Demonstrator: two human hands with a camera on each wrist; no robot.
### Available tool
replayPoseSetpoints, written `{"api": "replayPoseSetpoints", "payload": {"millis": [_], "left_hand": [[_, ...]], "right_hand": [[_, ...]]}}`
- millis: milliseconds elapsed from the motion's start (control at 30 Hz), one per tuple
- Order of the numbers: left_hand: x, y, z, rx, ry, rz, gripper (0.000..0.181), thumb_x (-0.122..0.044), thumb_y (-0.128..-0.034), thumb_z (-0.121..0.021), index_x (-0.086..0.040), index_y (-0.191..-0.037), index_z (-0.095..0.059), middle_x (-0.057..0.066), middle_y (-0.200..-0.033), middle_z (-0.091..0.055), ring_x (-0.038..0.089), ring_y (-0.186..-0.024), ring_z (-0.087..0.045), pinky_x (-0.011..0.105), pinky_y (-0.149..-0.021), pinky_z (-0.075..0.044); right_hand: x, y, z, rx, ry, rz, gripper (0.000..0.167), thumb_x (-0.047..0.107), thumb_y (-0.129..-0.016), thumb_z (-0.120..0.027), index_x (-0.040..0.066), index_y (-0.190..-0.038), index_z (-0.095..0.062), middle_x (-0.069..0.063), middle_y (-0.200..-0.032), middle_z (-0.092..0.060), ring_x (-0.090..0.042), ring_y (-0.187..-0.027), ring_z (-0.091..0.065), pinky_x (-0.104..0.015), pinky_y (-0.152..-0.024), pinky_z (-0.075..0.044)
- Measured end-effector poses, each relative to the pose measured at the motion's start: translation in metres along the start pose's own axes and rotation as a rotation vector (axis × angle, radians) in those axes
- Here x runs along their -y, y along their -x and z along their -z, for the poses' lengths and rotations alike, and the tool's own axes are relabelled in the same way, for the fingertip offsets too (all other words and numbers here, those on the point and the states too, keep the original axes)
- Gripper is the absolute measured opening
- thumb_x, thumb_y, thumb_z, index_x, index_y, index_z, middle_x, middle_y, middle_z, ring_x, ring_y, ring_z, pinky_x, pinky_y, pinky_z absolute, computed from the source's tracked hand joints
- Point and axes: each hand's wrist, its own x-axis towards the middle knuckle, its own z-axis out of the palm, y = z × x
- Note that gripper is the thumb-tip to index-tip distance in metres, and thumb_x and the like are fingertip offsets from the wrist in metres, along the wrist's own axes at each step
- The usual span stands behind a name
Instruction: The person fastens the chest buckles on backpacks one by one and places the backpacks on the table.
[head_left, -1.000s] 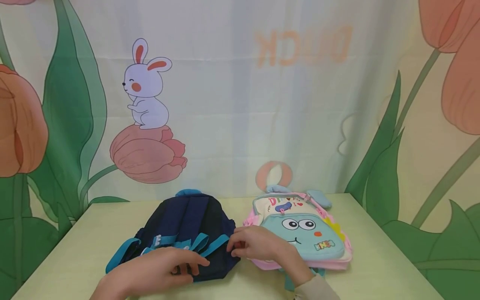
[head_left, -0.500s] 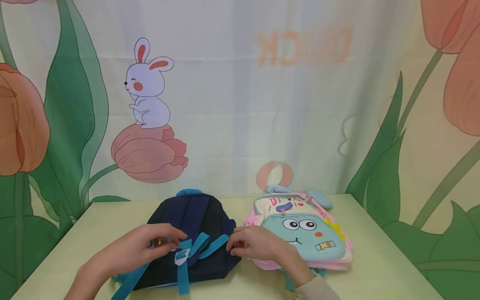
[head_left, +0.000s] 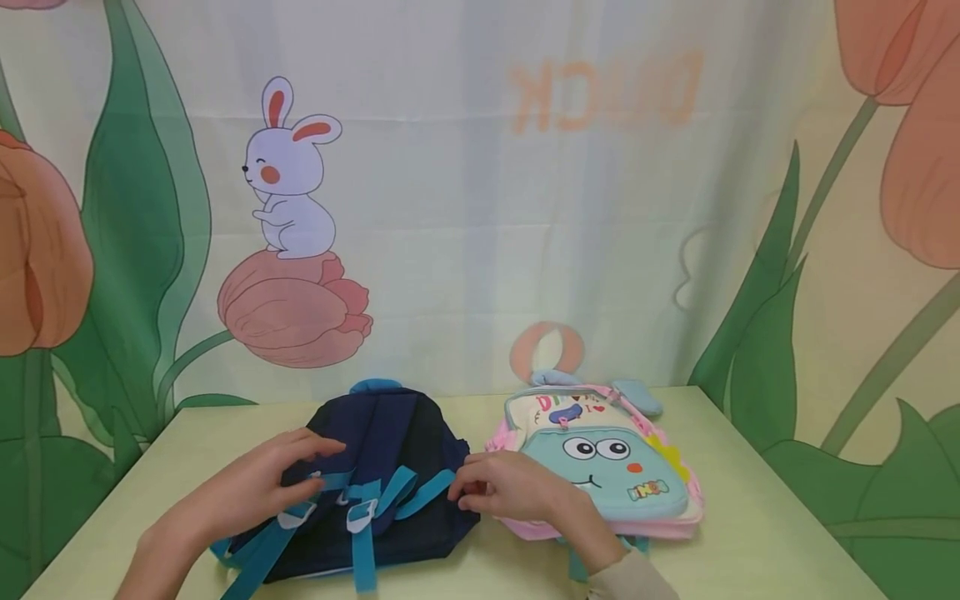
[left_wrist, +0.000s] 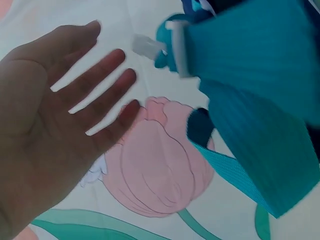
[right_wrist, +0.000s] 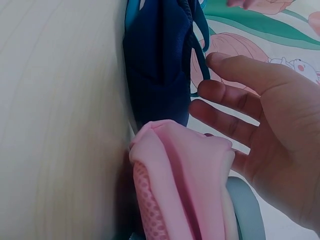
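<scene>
A navy backpack [head_left: 431, 433] lies back side up on the table, with teal straps [head_left: 364, 571] and white buckles [head_left: 362, 515] over its lower half. My left hand [head_left: 251, 483] hovers over its left side, fingers spread and holding nothing; the left wrist view shows the palm [left_wrist: 65, 115] apart from a broad teal strap [left_wrist: 255, 120] and a pale buckle [left_wrist: 147, 47]. Near the backpack's right edge is my right hand [head_left: 517, 487], its fingers loosely bent. In the right wrist view its thumb and fingers [right_wrist: 235, 95] stand apart beside a thin teal strap [right_wrist: 201, 62].
Right of the navy backpack lies a pink and mint cartoon-face backpack [head_left: 637, 475], partly behind my right hand and forearm. Both bags rest on a pale table [head_left: 757, 517]. A curtain [head_left: 450, 208] printed with tulips and a rabbit hangs behind.
My left hand has risen from the backpack's lower part and moved up and left, uncovering the straps and buckles. The teal straps now hang over the lower edge. My right hand stays almost still.
</scene>
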Motion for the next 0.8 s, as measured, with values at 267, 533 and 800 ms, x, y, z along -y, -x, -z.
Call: {"api": "replayPoseSetpoints", "payload": {"millis": [267,533,800], "left_hand": [[0.022,-0.002,-0.005,0.085,0.066,0.081,0.055,-0.028,-0.0914,-0.071,-0.012,-0.141,-0.053,0.011,-0.14,-0.055,0.031,-0.121,-0.055,0.048,-0.094,-0.052],[0.034,-0.005,-0.011,0.13,0.103,0.116,0.053,-0.025,-0.09,-0.072,-0.01,-0.138,-0.055,0.011,-0.136,-0.059,0.025,-0.111,-0.058,0.041,-0.088,-0.053],[0.034,-0.008,-0.013,0.153,0.112,0.116,0.049,-0.022,-0.0907,-0.071,-0.008,-0.135,-0.058,0.008,-0.127,-0.064,0.019,-0.1,-0.059,0.026,-0.077,-0.053]], "right_hand": [[-0.003,0.001,-0.004,0.016,-0.002,-0.004,0.013,0.029,-0.097,-0.064,0.028,-0.107,-0.072,0.018,-0.091,-0.06,0.004,-0.078,-0.054,-0.014,-0.074,-0.046],[-0.004,0.0,-0.004,0.012,0.007,0.009,0.013,0.028,-0.098,-0.064,0.027,-0.106,-0.072,0.018,-0.092,-0.06,0.005,-0.078,-0.054,-0.014,-0.074,-0.046],[-0.004,-0.001,-0.003,0.024,0.018,0.022,0.013,0.029,-0.098,-0.063,0.027,-0.106,-0.073,0.017,-0.088,-0.058,0.004,-0.078,-0.052,-0.014,-0.073,-0.045]]}}
